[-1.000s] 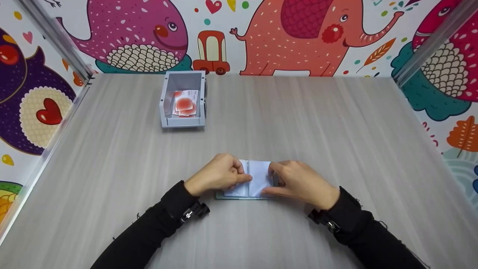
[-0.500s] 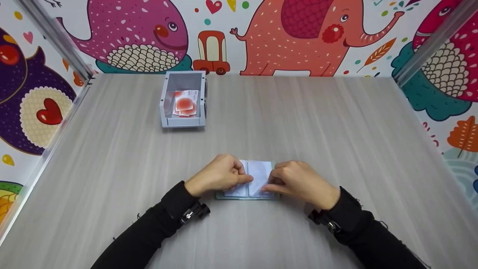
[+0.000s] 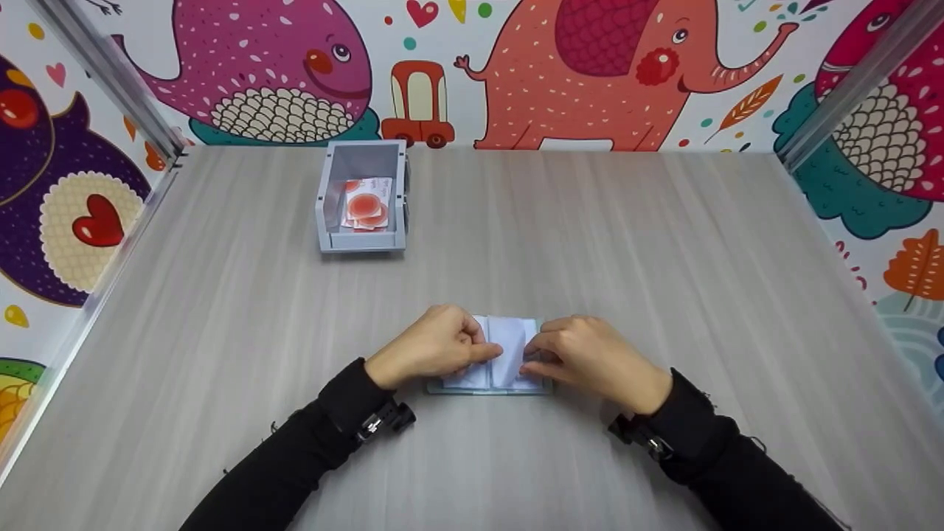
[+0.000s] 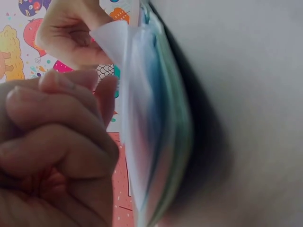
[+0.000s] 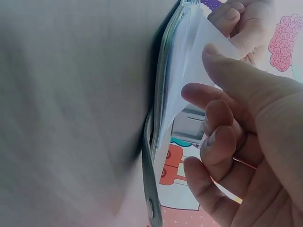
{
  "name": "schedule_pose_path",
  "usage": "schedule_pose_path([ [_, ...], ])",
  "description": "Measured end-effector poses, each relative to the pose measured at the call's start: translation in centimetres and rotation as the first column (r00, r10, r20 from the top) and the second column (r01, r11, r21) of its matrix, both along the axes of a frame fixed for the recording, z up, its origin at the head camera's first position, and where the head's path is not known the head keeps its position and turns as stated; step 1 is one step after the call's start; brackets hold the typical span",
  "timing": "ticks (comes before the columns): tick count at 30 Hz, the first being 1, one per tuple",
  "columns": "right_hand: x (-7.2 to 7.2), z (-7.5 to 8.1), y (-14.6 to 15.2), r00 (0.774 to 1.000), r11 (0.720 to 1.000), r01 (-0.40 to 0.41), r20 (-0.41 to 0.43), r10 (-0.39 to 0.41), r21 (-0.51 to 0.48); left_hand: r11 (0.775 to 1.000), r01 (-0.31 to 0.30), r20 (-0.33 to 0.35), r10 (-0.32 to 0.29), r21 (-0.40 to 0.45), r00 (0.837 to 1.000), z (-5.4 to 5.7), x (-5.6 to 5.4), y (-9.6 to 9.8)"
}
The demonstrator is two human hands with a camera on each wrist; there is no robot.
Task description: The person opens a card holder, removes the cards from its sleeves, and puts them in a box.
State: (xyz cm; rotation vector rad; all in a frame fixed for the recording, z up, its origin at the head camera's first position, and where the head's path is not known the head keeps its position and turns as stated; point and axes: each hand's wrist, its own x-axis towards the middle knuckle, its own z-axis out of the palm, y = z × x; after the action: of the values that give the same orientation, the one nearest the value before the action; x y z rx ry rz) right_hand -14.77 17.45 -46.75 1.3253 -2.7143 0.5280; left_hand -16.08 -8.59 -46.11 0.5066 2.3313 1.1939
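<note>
A small card holder (image 3: 479, 391) with a greenish cover lies spread on the table, filled with pale, translucent pages. One whitish page (image 3: 507, 350) stands partly raised and bowed. My right hand (image 3: 590, 361) has thumb and forefinger at its free edge; the right wrist view shows both fingertips against the sheet (image 5: 199, 71). From the other side my left hand (image 3: 431, 343) lies over the left page, fingers curled, thumb tip overlapping the raised page. In the left wrist view the left fingertips come right up to the page edge (image 4: 125, 94); whether they pinch it I cannot tell.
A grey open-front bin (image 3: 361, 241) stands at the back left, holding several white cards (image 3: 366, 203) with orange circles. A strap with a snap (image 5: 150, 189) sticks out from the card holder. Walls with cartoon animals (image 3: 590, 81) border the table (image 3: 627, 243).
My right fingers have shifted slightly left, and the right-hand page, flat before, is now lifted and bowed leftward with another page showing beneath. My left hand has hardly moved.
</note>
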Motion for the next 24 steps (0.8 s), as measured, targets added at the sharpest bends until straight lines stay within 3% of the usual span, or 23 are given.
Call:
schedule_pose_path([
  [11, 0.09, 0.00, -0.23, 0.996, 0.999, -0.040, -0.082, 0.041, 0.013, 0.999, -0.015, -0.010, 0.016, 0.052, 1.000, 0.14, 0.18, 0.21],
  [24, 0.39, -0.07, -0.45, 0.996, 0.997, -0.075, -0.060, 0.073, -0.028, 0.992, -0.062, -0.040, 0.066, 0.108, 0.997, 0.40, 0.53, 0.21],
])
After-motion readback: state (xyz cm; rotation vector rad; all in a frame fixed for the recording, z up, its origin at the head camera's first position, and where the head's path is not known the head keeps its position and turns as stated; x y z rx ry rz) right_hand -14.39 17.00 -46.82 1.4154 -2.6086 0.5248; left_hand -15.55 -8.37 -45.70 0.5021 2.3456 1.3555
